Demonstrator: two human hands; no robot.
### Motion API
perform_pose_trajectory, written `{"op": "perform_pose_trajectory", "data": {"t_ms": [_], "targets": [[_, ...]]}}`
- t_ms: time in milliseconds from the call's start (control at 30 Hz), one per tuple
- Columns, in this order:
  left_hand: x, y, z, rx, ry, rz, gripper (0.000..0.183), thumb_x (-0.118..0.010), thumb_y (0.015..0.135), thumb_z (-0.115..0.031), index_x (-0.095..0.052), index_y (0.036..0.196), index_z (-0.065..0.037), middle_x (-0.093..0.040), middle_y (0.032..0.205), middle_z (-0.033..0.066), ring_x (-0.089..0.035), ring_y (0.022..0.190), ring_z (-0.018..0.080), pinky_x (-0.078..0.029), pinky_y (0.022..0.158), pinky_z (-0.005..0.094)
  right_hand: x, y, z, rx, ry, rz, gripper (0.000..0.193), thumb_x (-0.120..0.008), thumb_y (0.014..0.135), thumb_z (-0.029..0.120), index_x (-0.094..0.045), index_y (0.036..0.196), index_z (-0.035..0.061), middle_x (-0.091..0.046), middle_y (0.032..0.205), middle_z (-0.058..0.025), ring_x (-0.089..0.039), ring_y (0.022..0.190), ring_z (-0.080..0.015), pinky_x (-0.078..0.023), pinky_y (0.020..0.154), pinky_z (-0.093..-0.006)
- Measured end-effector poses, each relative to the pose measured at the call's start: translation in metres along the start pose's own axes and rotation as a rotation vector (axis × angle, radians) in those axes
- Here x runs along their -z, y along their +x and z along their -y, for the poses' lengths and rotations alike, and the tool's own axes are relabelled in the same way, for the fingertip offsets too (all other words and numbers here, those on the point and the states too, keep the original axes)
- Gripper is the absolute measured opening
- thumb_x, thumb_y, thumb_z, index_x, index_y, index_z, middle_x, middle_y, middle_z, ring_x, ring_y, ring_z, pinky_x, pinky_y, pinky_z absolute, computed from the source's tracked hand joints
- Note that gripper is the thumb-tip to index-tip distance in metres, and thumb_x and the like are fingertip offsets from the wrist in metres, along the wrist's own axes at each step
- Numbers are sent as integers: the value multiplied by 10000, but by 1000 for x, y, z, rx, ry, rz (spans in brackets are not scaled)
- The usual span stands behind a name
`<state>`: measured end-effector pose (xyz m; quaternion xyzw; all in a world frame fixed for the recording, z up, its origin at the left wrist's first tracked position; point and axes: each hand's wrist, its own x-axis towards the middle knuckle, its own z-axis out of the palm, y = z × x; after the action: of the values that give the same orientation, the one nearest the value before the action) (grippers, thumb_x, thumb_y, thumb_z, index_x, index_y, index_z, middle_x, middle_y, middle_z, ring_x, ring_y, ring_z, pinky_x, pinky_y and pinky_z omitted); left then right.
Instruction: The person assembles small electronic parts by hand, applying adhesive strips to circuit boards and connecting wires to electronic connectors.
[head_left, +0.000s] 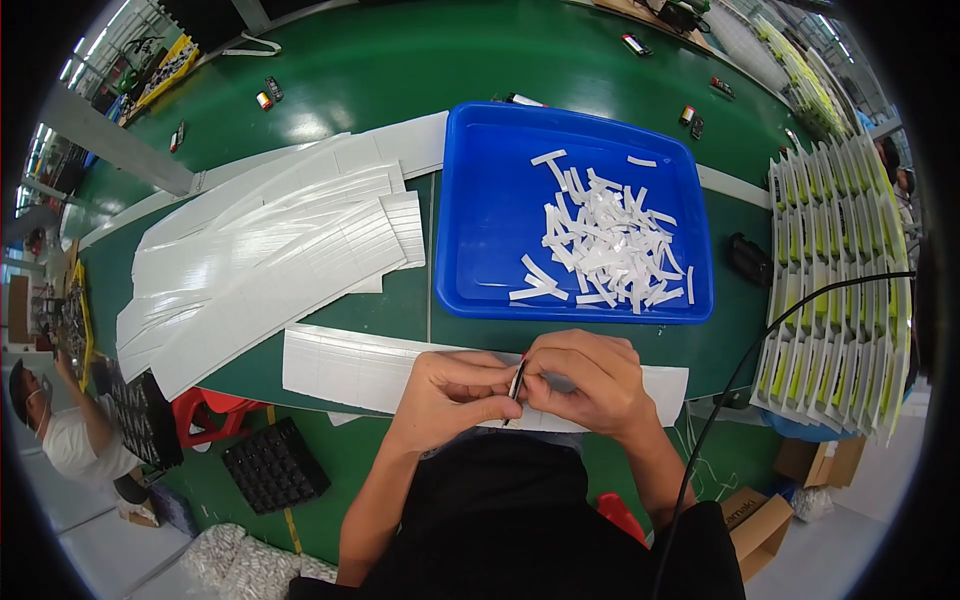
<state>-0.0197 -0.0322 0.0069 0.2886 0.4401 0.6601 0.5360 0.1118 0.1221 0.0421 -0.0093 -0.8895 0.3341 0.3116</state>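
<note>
Close to my body, both hands meet over a white adhesive sheet (340, 365) lying along the table's near edge. My left hand (445, 393) pinches a small thin dark part (517, 380) between thumb and fingers. The part is seen nearly edge-on, with a bit of red at its far end. My right hand (590, 378) is closed against the part's right side, its fingertips bunched there; whether they also grip a small strip is hidden. Just beyond the hands stands a blue tray (480, 308) with a pile of short white strips (615, 240) in it.
Overlapping white sheets (260, 260) cover the table's left. A stack of white-and-lime trays (835, 290) stands at the right, a black cable (790, 310) crossing before it. Small devices (690, 120) dot the far green surface. A person (75, 425) and black crate (275, 465) are at left.
</note>
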Motion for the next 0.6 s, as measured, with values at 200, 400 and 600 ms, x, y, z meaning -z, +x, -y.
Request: {"op": "perform_pose_trajectory", "data": {"t_ms": [200, 400, 600], "targets": [[-4, -1, -2, 20, -17, -34, 251, -745, 775, 75, -691, 1018, 105, -674, 948, 129, -627, 747, 108, -494, 621, 209, -3, -1, -1, 20, -37, -4, 232, -785, 692, 24, -621, 855, 36, -627, 837, -55, -646, 652, -208, -530, 561, -288], [-4, 1, 2, 3, -107, -82, 239, -729, 798, 62, -672, 1022, 122, -677, 929, 137, -661, 788, 145, -524, 659, 229, 2, -1, 1, 20, 19, -39, 222, -778, 682, 7, -617, 831, 40, -627, 830, -65, -645, 651, -208, -524, 558, -284], [3, -2, 9, -25, -238, -160, 325, -720, 815, 20, -634, 1118, 100, -696, 972, 172, -701, 851, 232, -563, 750, 312, 27, 2, -14, -176, 0, -203, 172, -737, 698, -48, -631, 819, 13, -652, 845, -87, -631, 680, -217, -513, 590, -276]]}}
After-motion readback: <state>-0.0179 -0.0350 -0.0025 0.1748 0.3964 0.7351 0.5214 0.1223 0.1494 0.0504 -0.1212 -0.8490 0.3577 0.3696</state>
